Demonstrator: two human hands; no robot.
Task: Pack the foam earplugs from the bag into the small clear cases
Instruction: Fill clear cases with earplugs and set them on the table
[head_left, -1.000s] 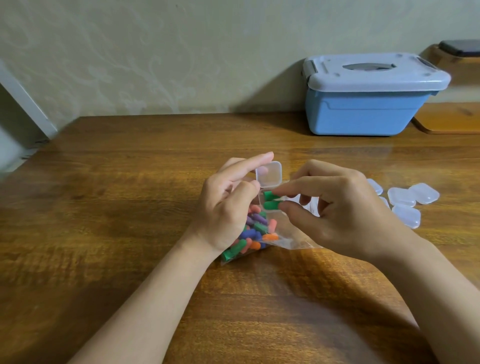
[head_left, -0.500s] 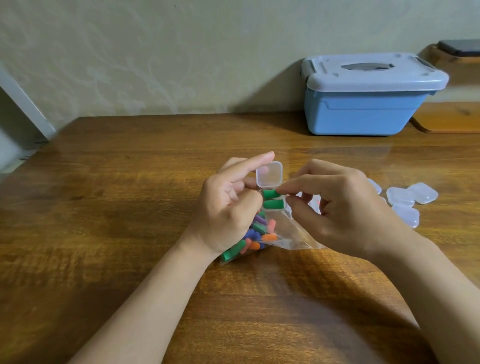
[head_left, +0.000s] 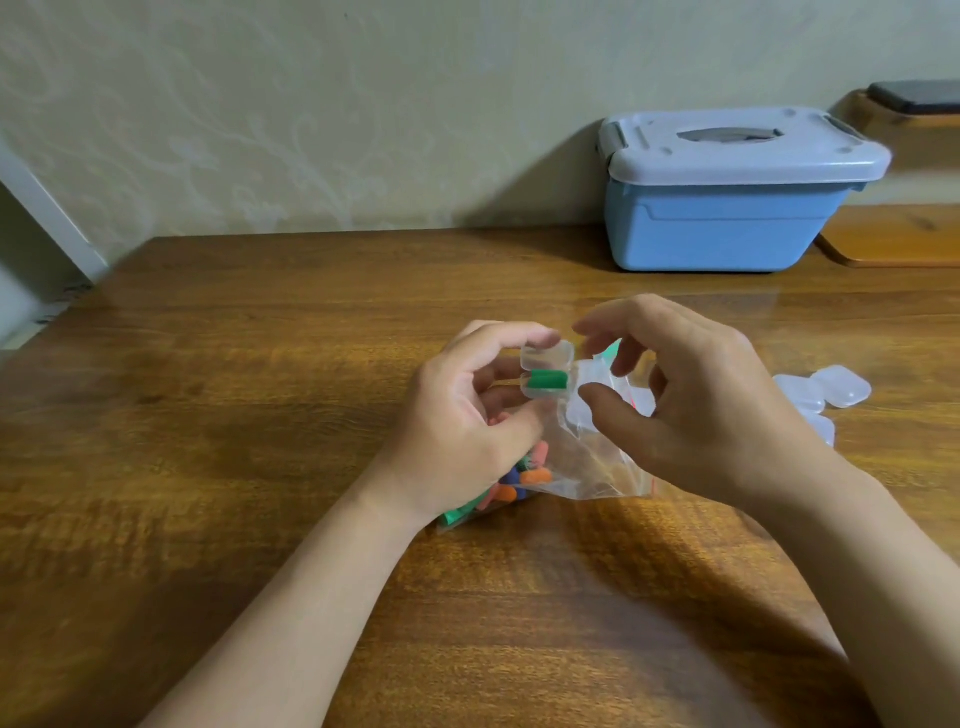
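Head view: left hand (head_left: 457, 415) grip holds small clear case (head_left: 548, 358), lid raised, two green earplugs (head_left: 545, 382) lying side by side inside, above bag (head_left: 587, 467) of mixed-colour plugs on worktop (head_left: 260, 415). Right hand (head_left: 701, 405) grip wide, fingers loosely curved just beside case

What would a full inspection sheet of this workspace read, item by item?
Surface: brown wooden table, glossy grain.
Job's things: small clear case, lid open, green earplugs inside; clear bag of mixed-colour earplugs lying under the hands; spare clear cases on the table to the right.
Clutter: blue storage box, grey lid shut, at the table's back edge.
Grippers: left hand holds the small clear case; right hand beside it, fingers curled over the bag's mouth, grip unclear.
Cables: nothing seen.
Surroundings: pale patterned wall; wooden shelf at right.
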